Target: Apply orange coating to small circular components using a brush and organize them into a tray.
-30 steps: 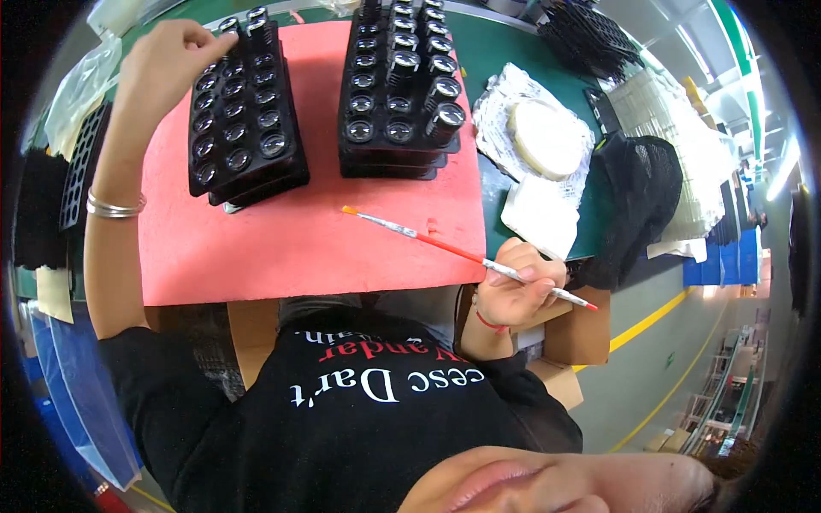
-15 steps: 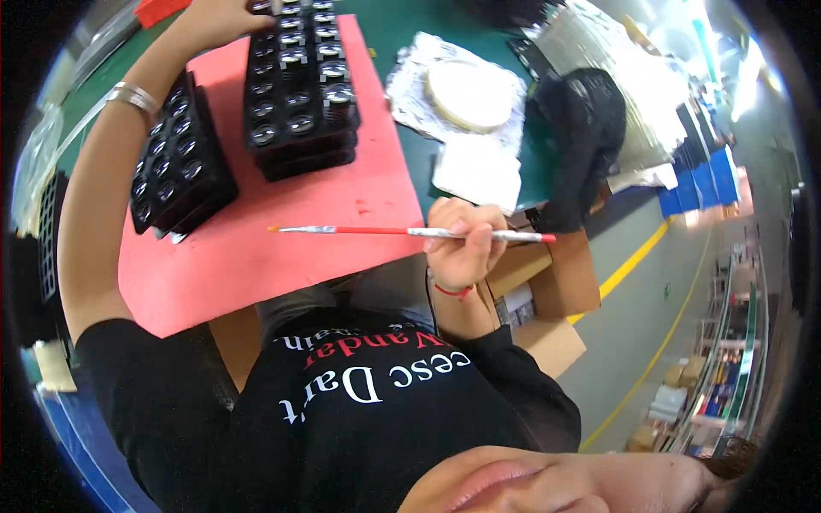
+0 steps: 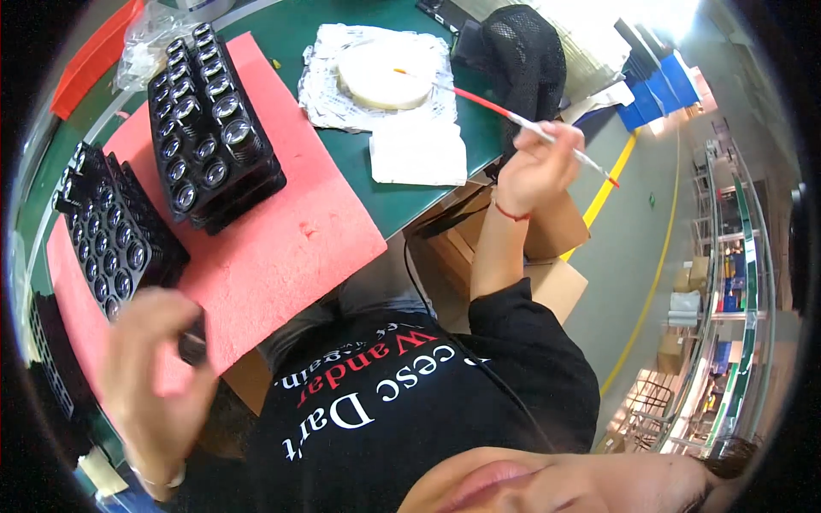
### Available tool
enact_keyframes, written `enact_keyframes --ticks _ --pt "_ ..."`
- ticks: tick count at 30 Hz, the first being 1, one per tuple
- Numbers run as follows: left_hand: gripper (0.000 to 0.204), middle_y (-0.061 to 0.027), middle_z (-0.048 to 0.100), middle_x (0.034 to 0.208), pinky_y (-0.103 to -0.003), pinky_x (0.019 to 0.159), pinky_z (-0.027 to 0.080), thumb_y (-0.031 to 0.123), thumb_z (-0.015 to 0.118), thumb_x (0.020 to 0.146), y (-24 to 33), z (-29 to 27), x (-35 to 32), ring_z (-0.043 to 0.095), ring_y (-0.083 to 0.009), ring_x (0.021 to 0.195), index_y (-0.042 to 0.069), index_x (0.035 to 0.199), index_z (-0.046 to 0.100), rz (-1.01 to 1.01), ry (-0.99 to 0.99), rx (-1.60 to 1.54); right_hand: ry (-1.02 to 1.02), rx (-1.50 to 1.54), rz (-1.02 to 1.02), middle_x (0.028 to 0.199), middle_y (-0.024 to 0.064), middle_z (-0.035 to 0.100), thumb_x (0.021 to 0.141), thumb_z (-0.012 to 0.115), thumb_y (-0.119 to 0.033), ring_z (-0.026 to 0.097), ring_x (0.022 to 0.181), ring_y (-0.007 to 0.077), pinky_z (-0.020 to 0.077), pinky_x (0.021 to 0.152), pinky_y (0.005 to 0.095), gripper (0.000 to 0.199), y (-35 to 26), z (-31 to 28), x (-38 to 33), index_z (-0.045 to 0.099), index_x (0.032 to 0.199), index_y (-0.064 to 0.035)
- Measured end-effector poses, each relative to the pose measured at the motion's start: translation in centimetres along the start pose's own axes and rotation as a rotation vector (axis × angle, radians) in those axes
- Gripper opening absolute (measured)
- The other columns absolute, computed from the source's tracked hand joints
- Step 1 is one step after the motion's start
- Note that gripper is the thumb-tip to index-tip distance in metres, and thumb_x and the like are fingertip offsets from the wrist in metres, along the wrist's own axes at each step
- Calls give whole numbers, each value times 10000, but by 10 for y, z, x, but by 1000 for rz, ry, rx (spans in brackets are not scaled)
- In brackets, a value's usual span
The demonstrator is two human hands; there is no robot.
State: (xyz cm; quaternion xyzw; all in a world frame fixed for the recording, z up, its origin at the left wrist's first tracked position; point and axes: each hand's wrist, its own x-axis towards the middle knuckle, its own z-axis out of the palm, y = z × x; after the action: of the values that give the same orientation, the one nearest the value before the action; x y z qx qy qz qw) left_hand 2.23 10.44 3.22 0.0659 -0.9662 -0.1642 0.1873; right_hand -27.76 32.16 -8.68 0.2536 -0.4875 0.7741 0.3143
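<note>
My right hand grips a thin paintbrush with a red and white handle. The brush's orange tip is over a round cream dish, which sits on crumpled white paper; contact cannot be made out. At the lower left my left hand is curled and smeared by motion, with a small dark piece between thumb and fingers. Just beyond that hand lies a black tray of round, clear, lens-like parts. A taller stack of similar black trays stands farther back on a pink foam mat.
A folded white cloth or paper lies in front of the dish on the green table. Black mesh fabric rests behind my right hand. Cardboard boxes stand below the table edge. A red bin is at the far left.
My left hand has come back from the taller tray stack to the lower left, now with a small dark piece. My right hand has moved the brush forward and right, its tip over the dish.
</note>
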Motion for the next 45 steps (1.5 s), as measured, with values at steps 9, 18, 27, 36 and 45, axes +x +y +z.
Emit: enact_keyframes --ticks 9,18,27,36,45 --pt "314 -85 533 887 -233 654 455 -50 580 701 -37 103 -29 528 -133 783 -22 1010 530 -467 246 -562 -253 -280 -94 579 64 486 913 370 -217 481 485 118 375 481 213 301 3 10 3 488 738 -3" --pt "273 -67 549 844 -236 677 462 -35 607 695 -45 104 -40 546 -118 760 -28 955 522 -534 249 -738 -309 -284 -19 589 46 468 902 395 -247 443 477 97 339 450 203 316 4 11 9 486 703 -18" --pt "243 -76 558 837 -246 701 460 -28 608 684 -38 101 -37 551 -119 759 -39 915 534 -571 318 -720 57 267 366 599 17 527 879 452 -252 421 501 115 326 536 261 250 20 -7 18 532 724 -73" --pt "247 -56 579 777 -190 609 426 -34 629 668 -36 95 -33 543 -89 697 -35 899 542 -690 264 -875 59 580 488 514 9 516 891 431 -289 383 438 95 284 476 223 321 -8 0 -29 598 725 -71" --pt "244 -54 614 756 -162 574 414 -9 649 660 -35 86 -35 568 -77 678 -23 884 556 -777 272 -997 -166 752 581 629 27 595 906 386 -340 432 468 84 339 482 200 291 -27 30 -72 492 780 -100"
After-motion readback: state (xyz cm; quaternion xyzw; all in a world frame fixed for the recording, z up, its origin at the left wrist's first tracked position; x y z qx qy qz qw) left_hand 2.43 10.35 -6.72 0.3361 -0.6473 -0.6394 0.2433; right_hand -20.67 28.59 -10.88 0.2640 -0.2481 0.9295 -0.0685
